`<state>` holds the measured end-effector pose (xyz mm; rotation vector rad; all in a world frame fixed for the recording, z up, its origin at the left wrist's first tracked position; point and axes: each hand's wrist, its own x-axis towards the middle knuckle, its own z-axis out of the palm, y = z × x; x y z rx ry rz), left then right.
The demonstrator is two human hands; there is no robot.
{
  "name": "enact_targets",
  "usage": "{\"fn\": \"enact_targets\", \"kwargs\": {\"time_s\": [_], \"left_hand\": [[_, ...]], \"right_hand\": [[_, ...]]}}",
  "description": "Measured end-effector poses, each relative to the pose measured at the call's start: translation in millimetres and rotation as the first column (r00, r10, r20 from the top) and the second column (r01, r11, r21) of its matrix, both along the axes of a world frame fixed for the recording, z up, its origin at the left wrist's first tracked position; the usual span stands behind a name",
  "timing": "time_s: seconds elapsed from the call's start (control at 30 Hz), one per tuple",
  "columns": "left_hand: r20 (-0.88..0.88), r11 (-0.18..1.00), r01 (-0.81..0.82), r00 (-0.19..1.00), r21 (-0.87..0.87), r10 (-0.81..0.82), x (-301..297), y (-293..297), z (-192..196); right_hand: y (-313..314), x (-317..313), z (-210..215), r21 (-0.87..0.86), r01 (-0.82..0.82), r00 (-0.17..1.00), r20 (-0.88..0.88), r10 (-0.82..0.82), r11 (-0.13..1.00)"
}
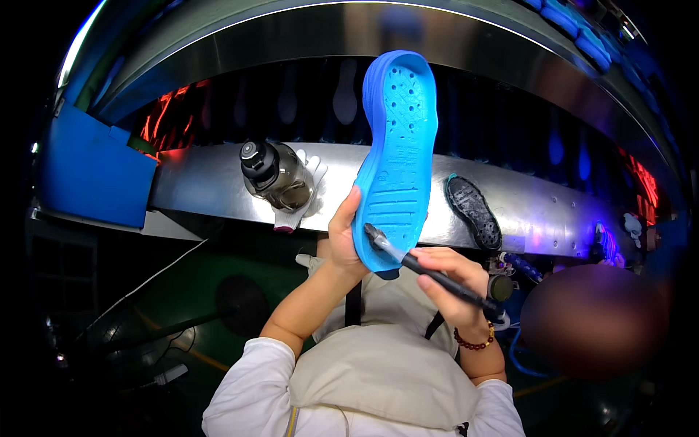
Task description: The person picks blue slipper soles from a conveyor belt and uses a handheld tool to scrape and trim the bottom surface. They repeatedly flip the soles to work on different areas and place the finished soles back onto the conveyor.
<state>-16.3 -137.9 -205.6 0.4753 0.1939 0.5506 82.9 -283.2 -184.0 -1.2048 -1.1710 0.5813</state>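
A bright blue shoe sole (pixel 399 160) is held upright in front of me, its hollow inner side with ridges and small holes facing me. My left hand (pixel 344 237) grips its lower left edge near the heel, thumb along the side. In my right hand (pixel 453 282), a brush with a black handle (pixel 444 280) is pinched between thumb and fingers. The brush's dark bristles (pixel 376 236) rest against the inside of the sole's lower end. A beaded bracelet circles my right wrist.
On the metal ledge (pixel 211 178) stand a dark translucent bottle (pixel 280 182) beside a white glove (pixel 314 175), and a black sole (pixel 473 211). Beyond runs a dark belt with sole shapes (pixel 346 95). A blue box (pixel 91 167) is left; another person's head (pixel 595 320) is right.
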Motion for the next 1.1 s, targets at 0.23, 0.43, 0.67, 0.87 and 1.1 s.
{"fn": "enact_targets", "kwargs": {"time_s": [0.23,0.43,0.67,0.87,1.1], "left_hand": [[0.155,0.996,0.017,0.988,-0.086,-0.003,3.2,12.0,2.9],[0.112,0.998,0.019,0.994,-0.062,-0.012,3.7,13.9,13.9],[0.123,0.987,0.158,0.979,0.038,-0.161,3.3,25.5,16.1],[0.065,0.917,0.351,0.936,-0.188,-0.345,0.4,35.3,13.7],[-0.496,0.747,0.662,0.670,0.063,-0.552,-6.5,33.0,27.8]], "right_hand": [[5.3,8.2,6.1,0.020,-0.073,0.997,0.032,0.072,0.997],[6.2,29.5,7.9,0.090,0.009,0.999,0.033,-0.012,0.996],[9.9,34.7,14.4,0.062,-0.115,0.976,0.194,0.101,0.991],[1.0,21.2,29.4,-0.029,-0.449,0.843,0.317,0.434,0.893],[-1.5,35.1,33.4,-0.272,-0.427,0.756,0.416,0.505,0.863]]}}
